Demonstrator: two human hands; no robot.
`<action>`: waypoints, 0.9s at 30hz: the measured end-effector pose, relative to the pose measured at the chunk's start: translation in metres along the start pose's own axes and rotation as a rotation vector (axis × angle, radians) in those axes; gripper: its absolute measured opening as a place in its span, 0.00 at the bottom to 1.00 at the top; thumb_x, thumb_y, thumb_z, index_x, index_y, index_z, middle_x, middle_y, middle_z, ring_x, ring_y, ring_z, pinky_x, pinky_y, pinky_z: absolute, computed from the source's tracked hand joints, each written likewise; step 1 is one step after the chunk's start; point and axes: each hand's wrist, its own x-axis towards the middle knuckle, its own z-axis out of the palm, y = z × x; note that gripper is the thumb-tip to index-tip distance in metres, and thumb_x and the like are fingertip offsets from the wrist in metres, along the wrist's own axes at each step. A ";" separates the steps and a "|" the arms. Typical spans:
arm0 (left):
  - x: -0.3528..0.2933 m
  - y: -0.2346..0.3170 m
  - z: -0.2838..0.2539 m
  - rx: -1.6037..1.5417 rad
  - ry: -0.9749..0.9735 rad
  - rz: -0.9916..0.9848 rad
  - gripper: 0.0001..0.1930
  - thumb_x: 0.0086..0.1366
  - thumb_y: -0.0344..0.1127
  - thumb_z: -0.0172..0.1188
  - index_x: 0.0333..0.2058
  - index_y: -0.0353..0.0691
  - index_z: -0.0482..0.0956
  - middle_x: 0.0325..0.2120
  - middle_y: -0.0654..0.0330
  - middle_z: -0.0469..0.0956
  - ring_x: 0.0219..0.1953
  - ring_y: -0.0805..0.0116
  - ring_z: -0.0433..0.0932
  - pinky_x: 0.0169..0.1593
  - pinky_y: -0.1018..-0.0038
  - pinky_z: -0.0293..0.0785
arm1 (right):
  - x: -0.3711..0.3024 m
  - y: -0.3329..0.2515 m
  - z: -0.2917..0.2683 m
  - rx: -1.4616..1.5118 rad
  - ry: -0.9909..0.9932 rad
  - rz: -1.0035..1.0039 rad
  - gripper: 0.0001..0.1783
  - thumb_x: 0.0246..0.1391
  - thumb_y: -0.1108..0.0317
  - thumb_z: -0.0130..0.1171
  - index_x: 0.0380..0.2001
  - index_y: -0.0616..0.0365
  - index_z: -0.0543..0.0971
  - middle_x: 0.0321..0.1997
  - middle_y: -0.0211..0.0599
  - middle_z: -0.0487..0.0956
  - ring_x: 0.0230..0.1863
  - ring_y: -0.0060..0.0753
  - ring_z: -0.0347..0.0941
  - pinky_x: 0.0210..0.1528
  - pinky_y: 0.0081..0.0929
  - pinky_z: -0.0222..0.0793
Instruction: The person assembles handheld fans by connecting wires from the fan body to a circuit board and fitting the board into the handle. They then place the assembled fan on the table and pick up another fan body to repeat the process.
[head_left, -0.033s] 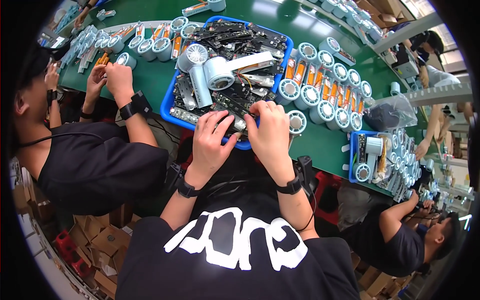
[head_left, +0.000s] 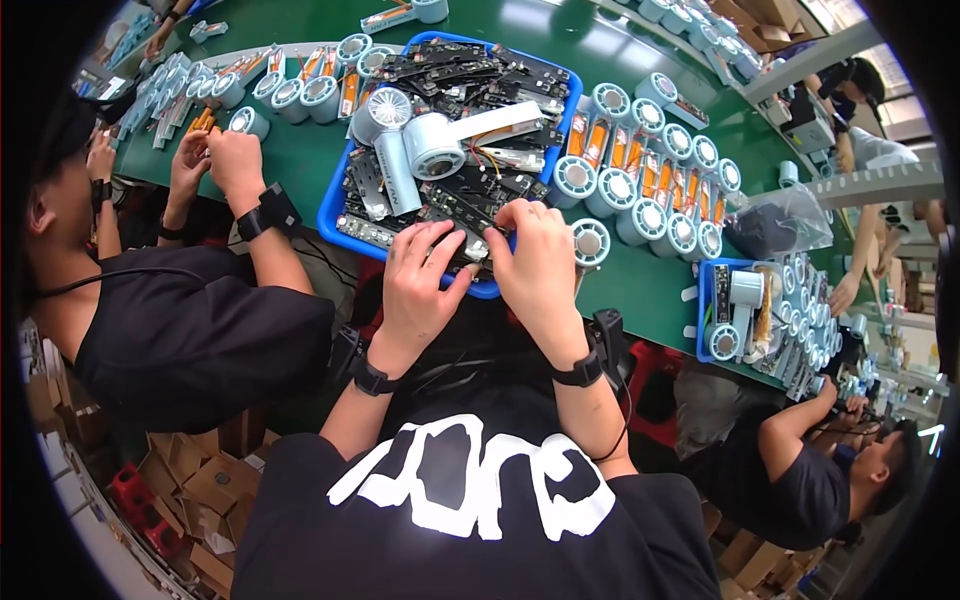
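Over the near edge of a blue plastic bin (head_left: 334, 238), both hands work close together on a black circuit-board strip (head_left: 474, 243). My left hand (head_left: 420, 275) curls its fingers and thumb around the strip's left end. The fingers of my right hand (head_left: 540, 258) are bent in a pinch at its other end, partly covering it. Many similar black board strips (head_left: 450, 68) fill the bin. On top of them lie two light-blue handheld fans (head_left: 398, 168), one with a white handle piece and thin coloured wires beside it.
Rows of opened light-blue fans (head_left: 648, 219) with orange cells stand right of the bin on the green table (head_left: 640, 305); more fans (head_left: 288, 97) stand left. A smaller blue bin (head_left: 708, 312) is farther right. Co-workers sit on both sides. Cardboard boxes (head_left: 215, 480) lie lower left.
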 end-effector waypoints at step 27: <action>-0.021 0.039 -0.025 -0.537 -0.260 -0.025 0.16 0.50 0.28 0.76 0.37 0.35 0.78 0.24 0.54 0.78 0.23 0.56 0.79 0.27 0.68 0.73 | 0.292 0.056 -0.024 -0.114 0.005 -0.421 0.17 0.53 0.67 0.62 0.46 0.61 0.81 0.40 0.51 0.84 0.43 0.47 0.82 0.49 0.37 0.76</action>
